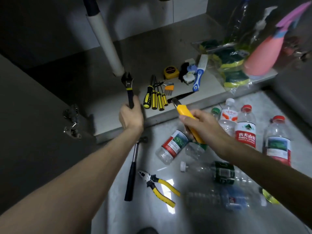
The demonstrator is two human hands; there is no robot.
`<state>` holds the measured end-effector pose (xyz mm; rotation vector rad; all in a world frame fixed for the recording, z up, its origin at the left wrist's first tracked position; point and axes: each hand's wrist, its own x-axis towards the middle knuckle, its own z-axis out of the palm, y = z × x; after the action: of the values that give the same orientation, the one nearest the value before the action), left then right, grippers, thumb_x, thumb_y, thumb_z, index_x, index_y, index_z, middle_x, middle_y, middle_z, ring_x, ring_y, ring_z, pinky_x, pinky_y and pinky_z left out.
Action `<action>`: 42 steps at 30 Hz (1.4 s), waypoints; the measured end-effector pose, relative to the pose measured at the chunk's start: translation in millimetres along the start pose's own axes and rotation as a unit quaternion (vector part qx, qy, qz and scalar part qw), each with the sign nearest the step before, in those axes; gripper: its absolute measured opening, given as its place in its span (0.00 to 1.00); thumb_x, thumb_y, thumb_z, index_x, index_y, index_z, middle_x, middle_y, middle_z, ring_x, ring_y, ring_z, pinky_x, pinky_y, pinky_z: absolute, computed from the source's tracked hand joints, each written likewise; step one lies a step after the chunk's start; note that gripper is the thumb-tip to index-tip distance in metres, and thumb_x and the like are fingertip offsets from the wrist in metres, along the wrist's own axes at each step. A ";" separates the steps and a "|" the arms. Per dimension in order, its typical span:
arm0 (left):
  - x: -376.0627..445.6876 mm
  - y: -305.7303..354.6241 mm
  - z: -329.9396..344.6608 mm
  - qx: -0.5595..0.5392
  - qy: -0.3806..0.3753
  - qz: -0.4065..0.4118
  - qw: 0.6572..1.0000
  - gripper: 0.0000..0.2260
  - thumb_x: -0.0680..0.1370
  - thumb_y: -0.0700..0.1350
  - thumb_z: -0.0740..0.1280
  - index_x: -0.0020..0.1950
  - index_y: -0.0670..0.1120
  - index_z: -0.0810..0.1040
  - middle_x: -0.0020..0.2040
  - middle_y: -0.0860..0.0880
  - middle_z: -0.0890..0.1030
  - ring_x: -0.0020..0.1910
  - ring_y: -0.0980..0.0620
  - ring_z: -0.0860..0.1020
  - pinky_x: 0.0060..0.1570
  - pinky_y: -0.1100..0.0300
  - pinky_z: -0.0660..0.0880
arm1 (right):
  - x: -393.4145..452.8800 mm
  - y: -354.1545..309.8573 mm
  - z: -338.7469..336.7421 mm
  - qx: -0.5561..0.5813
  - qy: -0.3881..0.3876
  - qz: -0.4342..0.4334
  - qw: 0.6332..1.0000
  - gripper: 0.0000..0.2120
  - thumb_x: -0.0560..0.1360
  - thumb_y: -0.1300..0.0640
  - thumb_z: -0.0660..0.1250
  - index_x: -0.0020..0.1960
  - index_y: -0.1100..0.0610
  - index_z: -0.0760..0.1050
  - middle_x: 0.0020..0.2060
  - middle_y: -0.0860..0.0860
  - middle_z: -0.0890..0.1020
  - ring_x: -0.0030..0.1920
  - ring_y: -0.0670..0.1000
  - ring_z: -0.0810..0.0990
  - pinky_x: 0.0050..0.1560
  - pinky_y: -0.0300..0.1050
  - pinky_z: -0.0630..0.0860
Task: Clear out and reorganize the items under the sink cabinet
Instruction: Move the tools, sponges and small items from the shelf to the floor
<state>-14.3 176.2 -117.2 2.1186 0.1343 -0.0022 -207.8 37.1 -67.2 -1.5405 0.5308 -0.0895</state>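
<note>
Left hand (pixel 130 118): fingers curled tight round the lower handle of the adjustable wrench (pixel 128 89), which stands upright over the cabinet floor (pixel 104 115) near its front edge, just before the white drain pipe (pixel 108 43).
Right hand (pixel 200 127): fingers wrapped round the yellow handle of a hand saw (pixel 184 114), its dark blade reaching onto the cabinet floor's front edge beside the screwdrivers (pixel 156 100).
Wrench handling: likely solid steel, heavy at the jaw end and stiff; held low on the handle it will want to tip, so a grasp nearer the head would steady it.
Saw handling: probably light, with a thin blade that may flex; the toothed edge is the hazard, so the handle is the only safe place to hold.
Screwdrivers: a neat row with ribbed yellow-black handles that should not slip; light and rigid, best gathered by the handles.
Tape measure (pixel 170 71): compact yellow case further back on the cabinet floor, easily palmed.
Hammer (pixel 133 168) and pliers (pixel 157 184): lying on the tiled room floor (pixel 135 217) before the cabinet; the hammer is head-heavy, so take it high on the shaft.
Plastic bottles (pixel 172 146): scattered on the room floor to the right, seemingly empty, so light, crushable and apt to roll.
Sponge pack (pixel 231 71): soft, in slick wrap, near the cabinet floor's right edge.
</note>
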 end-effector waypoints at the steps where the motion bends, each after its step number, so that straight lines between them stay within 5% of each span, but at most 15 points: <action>1: -23.9 -8.5 -2.3 -0.039 -0.004 0.015 0.999 0.20 0.77 0.63 0.63 0.37 0.48 0.73 0.33 0.50 0.75 0.38 0.43 0.77 0.41 0.49 0.73 | -11.5 11.3 -0.2 -0.009 0.002 -0.009 1.000 0.10 0.79 0.49 0.70 0.44 0.53 0.76 0.29 0.47 0.77 0.28 0.44 0.74 0.27 0.36 0.70; 4: -98.0 -46.9 -19.5 -0.082 -0.043 0.045 0.995 0.18 0.76 0.62 0.65 0.35 0.50 0.70 0.30 0.54 0.71 0.33 0.47 0.72 0.37 0.49 0.72 | -48.9 50.1 2.8 -0.049 0.024 -0.009 0.998 0.13 0.78 0.49 0.71 0.40 0.55 0.74 0.25 0.46 0.73 0.26 0.44 0.71 0.27 0.37 0.69; 8: -171.1 -112.2 -58.8 0.019 -0.178 0.125 0.976 0.18 0.74 0.61 0.64 0.35 0.49 0.67 0.28 0.53 0.67 0.29 0.54 0.66 0.33 0.51 0.67 | -108.4 97.5 -6.4 -0.125 0.031 0.023 0.991 0.18 0.75 0.40 0.69 0.43 0.55 0.74 0.30 0.46 0.76 0.32 0.47 0.74 0.37 0.50 0.74; 12: -202.1 -139.7 -88.2 0.136 -0.321 0.294 0.890 0.15 0.73 0.59 0.63 0.34 0.50 0.70 0.25 0.49 0.66 0.25 0.47 0.69 0.29 0.54 0.65 | -177.1 143.6 -51.9 -0.196 0.072 0.060 0.976 0.12 0.78 0.37 0.64 0.47 0.45 0.76 0.35 0.47 0.81 0.38 0.51 0.80 0.43 0.59 0.79; 16: -228.2 -142.4 -86.3 0.213 -0.404 0.411 0.789 0.16 0.72 0.59 0.63 0.35 0.47 0.72 0.24 0.48 0.73 0.25 0.43 0.75 0.25 0.59 0.64 | -239.6 179.7 -84.9 -0.215 0.213 0.111 0.947 0.17 0.78 0.32 0.60 0.45 0.44 0.75 0.35 0.46 0.81 0.35 0.45 0.79 0.38 0.52 0.76; 22: -270.2 -137.1 -39.3 0.349 -0.477 0.436 0.679 0.11 0.77 0.60 0.62 0.47 0.53 0.74 0.39 0.51 0.83 0.40 0.48 0.81 0.34 0.54 0.70 | -273.9 223.9 -98.1 -0.193 0.336 0.195 0.901 0.13 0.78 0.40 0.68 0.43 0.49 0.75 0.33 0.47 0.80 0.34 0.47 0.78 0.34 0.46 0.70; 30: -292.1 -125.7 -12.5 0.367 -0.516 0.416 0.653 0.11 0.78 0.59 0.60 0.58 0.58 0.71 0.49 0.56 0.81 0.47 0.51 0.80 0.36 0.56 0.68 | -262.5 234.6 -97.9 -0.139 0.406 0.220 0.876 0.07 0.75 0.49 0.73 0.42 0.46 0.76 0.32 0.44 0.80 0.33 0.39 0.78 0.31 0.40 0.67; 35: -292.1 -121.7 -20.6 0.347 -0.503 0.425 0.668 0.15 0.79 0.54 0.60 0.66 0.58 0.71 0.56 0.58 0.78 0.57 0.53 0.75 0.41 0.57 0.68 | -253.2 228.8 -106.3 -0.213 0.372 0.214 0.878 0.07 0.76 0.45 0.70 0.51 0.47 0.79 0.39 0.44 0.81 0.39 0.47 0.78 0.37 0.45 0.73; 42: -287.7 -107.1 -24.4 0.274 -0.491 0.460 0.687 0.10 0.78 0.46 0.64 0.57 0.55 0.79 0.51 0.59 0.78 0.50 0.55 0.77 0.36 0.62 0.69 | -227.0 223.0 -114.2 -0.197 0.408 0.226 0.863 0.18 0.77 0.50 0.71 0.64 0.53 0.78 0.58 0.50 0.79 0.55 0.52 0.79 0.54 0.53 0.81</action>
<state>-311.9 225.0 -179.4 2.2073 -1.7556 -0.6400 -512.5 29.5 -213.7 -1.6899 1.6611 -0.2912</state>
